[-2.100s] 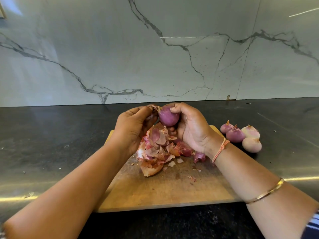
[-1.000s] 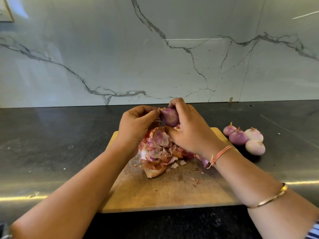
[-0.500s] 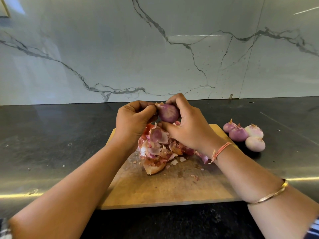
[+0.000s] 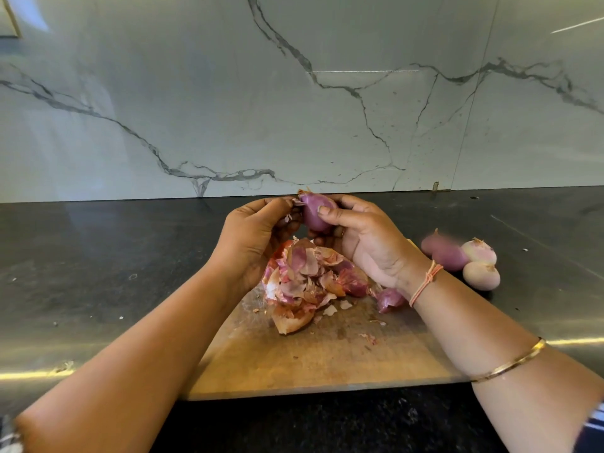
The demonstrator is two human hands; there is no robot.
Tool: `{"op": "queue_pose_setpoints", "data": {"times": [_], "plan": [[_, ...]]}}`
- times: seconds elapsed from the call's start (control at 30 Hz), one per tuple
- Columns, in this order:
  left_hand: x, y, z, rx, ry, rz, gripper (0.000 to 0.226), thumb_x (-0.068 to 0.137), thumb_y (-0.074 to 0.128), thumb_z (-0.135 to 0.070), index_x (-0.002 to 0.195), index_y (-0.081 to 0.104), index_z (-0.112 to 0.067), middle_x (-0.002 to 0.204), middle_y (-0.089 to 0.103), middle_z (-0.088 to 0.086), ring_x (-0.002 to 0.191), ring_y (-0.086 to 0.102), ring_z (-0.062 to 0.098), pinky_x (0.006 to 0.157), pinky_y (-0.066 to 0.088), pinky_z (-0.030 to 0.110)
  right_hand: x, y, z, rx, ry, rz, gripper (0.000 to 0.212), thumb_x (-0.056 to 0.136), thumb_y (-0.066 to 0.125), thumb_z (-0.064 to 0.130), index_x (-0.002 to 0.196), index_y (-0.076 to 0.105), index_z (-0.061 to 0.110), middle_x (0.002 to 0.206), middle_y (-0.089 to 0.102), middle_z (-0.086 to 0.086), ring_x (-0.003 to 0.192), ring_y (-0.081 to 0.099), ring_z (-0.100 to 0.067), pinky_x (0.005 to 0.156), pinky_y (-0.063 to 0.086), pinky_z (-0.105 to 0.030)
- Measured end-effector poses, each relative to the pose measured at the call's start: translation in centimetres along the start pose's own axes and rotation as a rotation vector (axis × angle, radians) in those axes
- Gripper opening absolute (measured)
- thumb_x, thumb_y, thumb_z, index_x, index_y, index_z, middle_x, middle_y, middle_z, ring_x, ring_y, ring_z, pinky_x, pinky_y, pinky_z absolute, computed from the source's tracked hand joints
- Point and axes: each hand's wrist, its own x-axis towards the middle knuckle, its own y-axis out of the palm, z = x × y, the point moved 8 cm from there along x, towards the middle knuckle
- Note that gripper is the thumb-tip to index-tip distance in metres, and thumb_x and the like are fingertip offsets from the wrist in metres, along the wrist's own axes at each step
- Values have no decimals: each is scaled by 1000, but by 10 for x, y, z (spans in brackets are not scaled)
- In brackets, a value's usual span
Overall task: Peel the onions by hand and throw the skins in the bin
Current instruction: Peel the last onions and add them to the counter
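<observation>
My right hand [image 4: 366,243] grips a small purple onion [image 4: 314,213] above the back of the wooden cutting board [image 4: 327,358]. My left hand [image 4: 255,237] is curled beside it, its fingertips pinching a bit of pale skin at the onion's top end. Under both hands lies a heap of pink and brown onion skins [image 4: 304,282]. Another unpeeled-looking purple piece [image 4: 389,299] lies by my right wrist. No bin is in view.
Several peeled onions [image 4: 464,259] lie on the dark counter [image 4: 98,273] right of the board, some purple and some pale. A marble wall [image 4: 294,93] stands close behind the counter. Loose skin flakes dot the board.
My right hand has turned palm-up, rotating the onion so its thumb rests on the front. The left hand stays at the onion's top end, still picking at skin.
</observation>
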Motion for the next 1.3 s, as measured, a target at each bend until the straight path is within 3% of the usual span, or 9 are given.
{"op": "queue_pose_setpoints", "data": {"times": [0.2, 0.47, 0.67, 0.77, 0.87, 1.03, 1.17, 1.3], "plan": [[0, 1, 3, -47, -43, 3, 16, 90, 55, 0, 77, 65, -2, 55, 60, 1, 51, 57, 6, 51, 49, 13, -2, 1, -4, 109, 101, -7, 18, 89, 50, 8, 99, 65, 5, 85, 63, -13, 62, 59, -16, 61, 52, -22], [-1, 2, -2, 12, 63, 7, 13, 90, 58, -5, 82, 68, -4, 70, 69, 3, 63, 64, 10, 63, 54, 17, -2, -3, -3, 87, 88, -56, 15, 91, 53, 8, 103, 59, 2, 88, 61, -14, 62, 62, -14, 61, 53, -22], [-6, 5, -5, 176, 136, 24, 6, 86, 64, -5, 84, 69, -8, 72, 72, 3, 69, 69, 14, 63, 55, 21, -1, -4, -3, 56, 48, -73, 30, 87, 59, 7, 116, 54, -1, 91, 63, -12, 68, 62, -16, 64, 54, -24], [-7, 2, -8, 267, 196, -19, 3, 84, 68, -8, 84, 69, -11, 77, 72, 4, 77, 69, 19, 73, 57, 28, -1, -3, -3, 31, 34, -62, 37, 78, 65, 9, 113, 56, 2, 94, 64, -12, 78, 64, -19, 71, 55, -27], [-7, -1, -10, 316, 220, -59, 4, 84, 69, -10, 82, 69, -12, 79, 71, 5, 79, 68, 22, 78, 57, 34, -2, -3, -3, -11, 4, -62, 30, 80, 65, 5, 108, 56, 2, 98, 64, -15, 87, 65, -22, 76, 56, -29], [-6, -4, -10, 367, 233, -96, 7, 85, 68, -9, 81, 69, -14, 78, 71, 3, 76, 68, 16, 78, 57, 32, -1, -7, -3, -207, -37, -97, 43, 73, 75, 12, 110, 55, 3, 109, 65, -20, 101, 65, -32, 96, 51, -45], [-7, -6, -11, 388, 233, -114, 10, 85, 67, -10, 79, 70, -16, 78, 72, 3, 78, 69, 18, 80, 58, 35, 0, -10, -4, -325, -63, -114, 39, 77, 76, 15, 109, 55, 7, 109, 65, -20, 103, 65, -33, 96, 50, -50], [-6, -7, -10, 391, 214, -136, 11, 86, 66, -8, 78, 70, -14, 80, 71, 7, 82, 69, 23, 84, 57, 40, -1, -9, -2, -389, -78, -122, 47, 66, 77, 30, 105, 56, 14, 107, 66, -15, 102, 66, -30, 94, 51, -50]]}}
